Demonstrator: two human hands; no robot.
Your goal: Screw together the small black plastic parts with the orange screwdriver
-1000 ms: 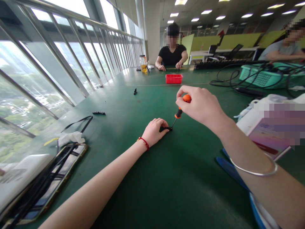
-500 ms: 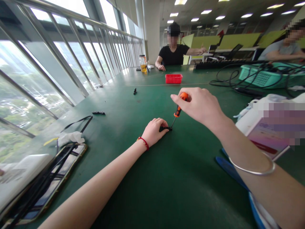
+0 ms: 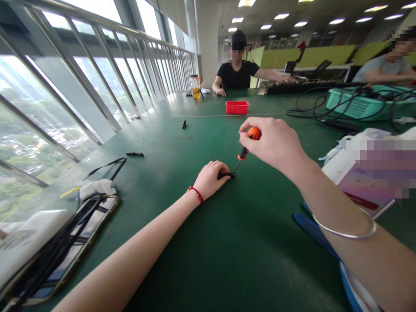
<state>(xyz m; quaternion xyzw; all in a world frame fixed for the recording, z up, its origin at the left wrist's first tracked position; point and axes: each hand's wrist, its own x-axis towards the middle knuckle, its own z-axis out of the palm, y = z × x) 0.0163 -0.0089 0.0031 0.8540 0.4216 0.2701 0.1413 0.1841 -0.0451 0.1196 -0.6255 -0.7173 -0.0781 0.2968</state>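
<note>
While the black part (image 3: pixel 230 175) is pinned, the screwdriver (image 3: pixel 243 153) is regripped

Well inside the left edge of the tabletop (image 3: pixel 195 242), the black part is clamped by fingers of the left hand (image 3: pixel 212 178), its right end met by the screwdriver's tip. The handle (image 3: pixel 254 133) is gripped by the right hand (image 3: pixel 273 139), whose thumb is no longer outstretched; turning is apparently under way.
</note>
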